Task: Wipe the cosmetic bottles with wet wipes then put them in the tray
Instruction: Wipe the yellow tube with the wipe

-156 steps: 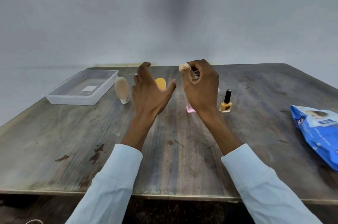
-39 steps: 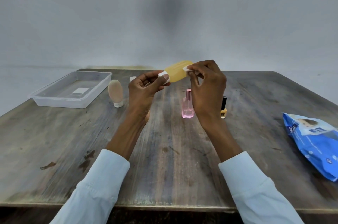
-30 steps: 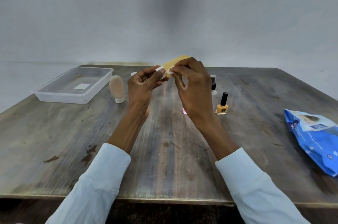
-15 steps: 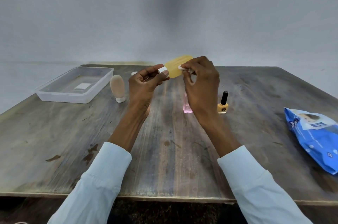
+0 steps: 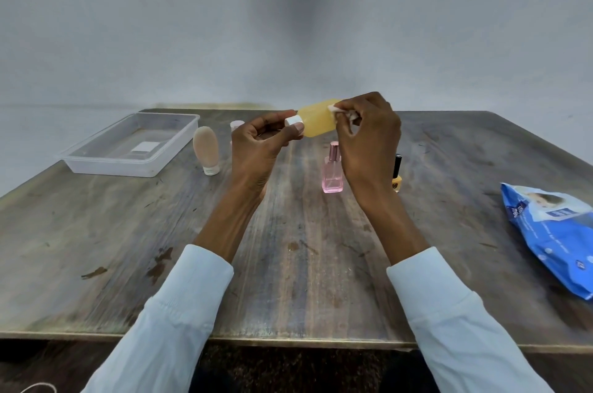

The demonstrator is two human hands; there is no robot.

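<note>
My left hand (image 5: 260, 148) pinches the white cap of a yellow bottle (image 5: 316, 118) held sideways above the table. My right hand (image 5: 367, 139) grips a small white wet wipe (image 5: 335, 109) against the bottle's far end. On the table stand a beige tube (image 5: 206, 149), a pink perfume bottle (image 5: 332, 168), a yellow nail polish (image 5: 397, 175) partly behind my right wrist, and a small pink-capped bottle (image 5: 236, 125) behind my left hand. The clear plastic tray (image 5: 112, 164) sits at the far left with only a white label inside.
A blue pack of wet wipes (image 5: 558, 232) lies at the right edge of the wooden table (image 5: 288, 264). A grey wall stands behind the table. The table's front edge is near my sleeves.
Five seconds ago my right hand held only the wipe and my left was open. Since then my left hand took the yellow bottle and the wipe has been rubbing back and forth along it.
</note>
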